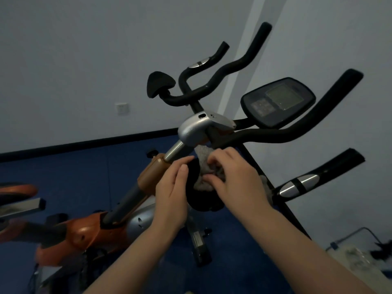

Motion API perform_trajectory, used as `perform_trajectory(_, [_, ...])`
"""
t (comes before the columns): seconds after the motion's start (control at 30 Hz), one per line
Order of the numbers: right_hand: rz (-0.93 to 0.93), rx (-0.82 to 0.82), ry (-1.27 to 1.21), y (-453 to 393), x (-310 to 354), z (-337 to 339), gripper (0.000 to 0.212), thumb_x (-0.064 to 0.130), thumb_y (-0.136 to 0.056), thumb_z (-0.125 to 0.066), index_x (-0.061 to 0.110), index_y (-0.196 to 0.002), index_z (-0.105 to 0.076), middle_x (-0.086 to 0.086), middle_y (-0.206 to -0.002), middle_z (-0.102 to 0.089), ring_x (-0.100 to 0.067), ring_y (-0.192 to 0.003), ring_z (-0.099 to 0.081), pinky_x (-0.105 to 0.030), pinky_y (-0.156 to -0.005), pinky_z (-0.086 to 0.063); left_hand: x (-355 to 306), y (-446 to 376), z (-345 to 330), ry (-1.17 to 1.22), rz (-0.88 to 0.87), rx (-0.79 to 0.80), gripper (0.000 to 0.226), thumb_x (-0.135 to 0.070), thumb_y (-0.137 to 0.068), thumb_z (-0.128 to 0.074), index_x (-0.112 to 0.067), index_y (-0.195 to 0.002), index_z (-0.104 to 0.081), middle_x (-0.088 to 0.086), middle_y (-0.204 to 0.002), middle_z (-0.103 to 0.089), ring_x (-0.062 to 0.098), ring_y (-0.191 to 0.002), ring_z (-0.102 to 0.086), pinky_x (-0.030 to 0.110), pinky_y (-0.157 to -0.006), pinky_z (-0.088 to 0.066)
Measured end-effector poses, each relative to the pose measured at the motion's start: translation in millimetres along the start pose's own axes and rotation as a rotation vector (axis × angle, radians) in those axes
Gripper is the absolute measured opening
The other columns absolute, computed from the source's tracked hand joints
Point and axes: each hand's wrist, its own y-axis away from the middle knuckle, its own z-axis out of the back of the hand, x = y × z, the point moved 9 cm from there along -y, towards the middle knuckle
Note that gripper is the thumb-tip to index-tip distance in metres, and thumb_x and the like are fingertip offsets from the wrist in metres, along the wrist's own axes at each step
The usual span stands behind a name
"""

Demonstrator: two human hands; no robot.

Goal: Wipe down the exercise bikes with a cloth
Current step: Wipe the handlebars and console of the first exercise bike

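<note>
An orange and silver exercise bike stands in front of me, its black handlebars rising to the right around a dark console. A grey cloth is bunched under the silver stem clamp, against a round black pad. My right hand presses down on the cloth with bent fingers. My left hand grips the pad's left edge, beside the chrome post. Part of the cloth is hidden under my right hand.
A second bike's orange seat and metal rail show at the left edge. The floor is dark blue, with a black skirting along the grey wall. A wall socket sits at the back. A wire-framed bin stands at the lower right.
</note>
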Motion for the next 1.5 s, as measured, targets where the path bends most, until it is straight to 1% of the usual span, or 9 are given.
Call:
perform_trajectory(0.13, [0.079,-0.018,0.229,3.3,27.9,-14.6,0.01,0.023,-0.087,-0.06,0.021,-0.095,-0.055,0.002,-0.091,-0.06,-0.017,-0.081,-0.057,-0.026,-0.059,-0.037,-1.1,1.2,-1.4,0.024,0.01,-0.018,0.037,-0.03,-0.095,-0.038,-0.014,-0.113,-0.066,0.001,-0.109,-0.07,0.014,-0.107,-0.065,0.027,-0.091,-0.052])
perform_trajectory(0.3, [0.221,0.179,0.081,9.3,19.0,-17.9,0.007,0.029,-0.084,-0.062,0.025,-0.086,-0.057,0.009,-0.083,-0.056,-0.01,-0.082,-0.043,-0.03,-0.072,-0.04,1.6,2.3,6.6,0.0,-0.005,-0.002,0.039,-0.031,-0.098,-0.036,-0.014,-0.117,-0.065,0.0,-0.108,-0.071,0.011,-0.103,-0.067,0.016,-0.081,-0.052])
perform_trajectory(0.53, [0.105,0.051,0.198,-6.5,34.9,-23.4,0.008,0.029,-0.088,-0.057,0.022,-0.091,-0.055,0.003,-0.087,-0.06,-0.017,-0.078,-0.058,-0.029,-0.062,-0.045,7.5,7.7,14.9,0.017,-0.016,-0.004,0.033,-0.027,-0.098,-0.036,-0.03,-0.103,-0.069,-0.014,-0.101,-0.074,0.002,-0.096,-0.068,0.01,-0.076,-0.05])
perform_trajectory(0.73, [0.103,0.315,0.05,11.4,32.2,-37.6,0.006,0.033,-0.083,-0.063,0.027,-0.084,-0.06,0.011,-0.083,-0.055,-0.012,-0.083,-0.055,-0.026,-0.07,-0.038,11.6,-9.0,13.9,-0.036,0.011,0.097,0.036,-0.033,-0.096,-0.037,-0.018,-0.098,-0.069,-0.009,-0.091,-0.071,0.005,-0.088,-0.066,0.016,-0.076,-0.05])
perform_trajectory(0.9, [-0.07,0.046,0.182,4.1,15.5,-14.3,0.014,0.033,-0.082,-0.065,0.027,-0.08,-0.053,0.015,-0.078,-0.043,-0.007,-0.075,-0.039,-0.028,-0.07,-0.026,8.3,-18.2,14.8,-0.036,0.022,0.259,0.035,-0.033,-0.098,-0.036,-0.024,-0.1,-0.07,-0.006,-0.098,-0.073,0.009,-0.093,-0.067,0.017,-0.079,-0.051])
perform_trajectory(1.03, [-0.177,-0.066,0.261,20.4,33.0,-32.3,0.01,0.028,-0.082,-0.06,0.026,-0.085,-0.05,0.009,-0.085,-0.053,-0.013,-0.084,-0.048,-0.029,-0.076,-0.031,7.2,-20.2,3.2,-0.01,0.024,0.31,0.027,-0.03,-0.095,-0.04,-0.025,-0.093,-0.066,-0.011,-0.086,-0.069,0.002,-0.084,-0.064,0.014,-0.075,-0.048])
perform_trajectory(1.27, [-0.463,-0.436,0.024,60.3,-9.9,14.9,0.013,0.025,-0.088,-0.058,0.026,-0.087,-0.045,0.009,-0.085,-0.052,-0.006,-0.075,-0.049,-0.02,-0.06,-0.04,1.1,-31.2,-9.4,0.0,-0.018,0.424,0.033,-0.03,-0.098,-0.036,-0.022,-0.106,-0.066,-0.007,-0.1,-0.071,0.004,-0.099,-0.065,0.014,-0.083,-0.049])
perform_trajectory(1.37, [-0.524,-0.428,-0.251,64.7,-24.0,5.5,0.015,0.025,-0.089,-0.058,0.029,-0.088,-0.044,0.011,-0.091,-0.05,0.001,-0.08,-0.052,-0.014,-0.062,-0.045,6.1,-31.1,-8.6,-0.022,-0.009,0.438,0.035,-0.031,-0.097,-0.037,-0.02,-0.115,-0.065,-0.005,-0.109,-0.07,0.008,-0.109,-0.062,0.026,-0.095,-0.048])
perform_trajectory(1.5, [-0.472,-0.444,-0.194,61.4,-7.5,-5.1,0.019,0.022,-0.085,-0.062,0.032,-0.089,-0.046,0.015,-0.098,-0.039,0.005,-0.088,-0.049,-0.006,-0.071,-0.043,10.8,-35.4,-6.2,-0.066,-0.016,0.448,0.032,-0.033,-0.096,-0.043,-0.025,-0.116,-0.066,-0.004,-0.108,-0.069,0.009,-0.105,-0.064,0.032,-0.09,-0.051])
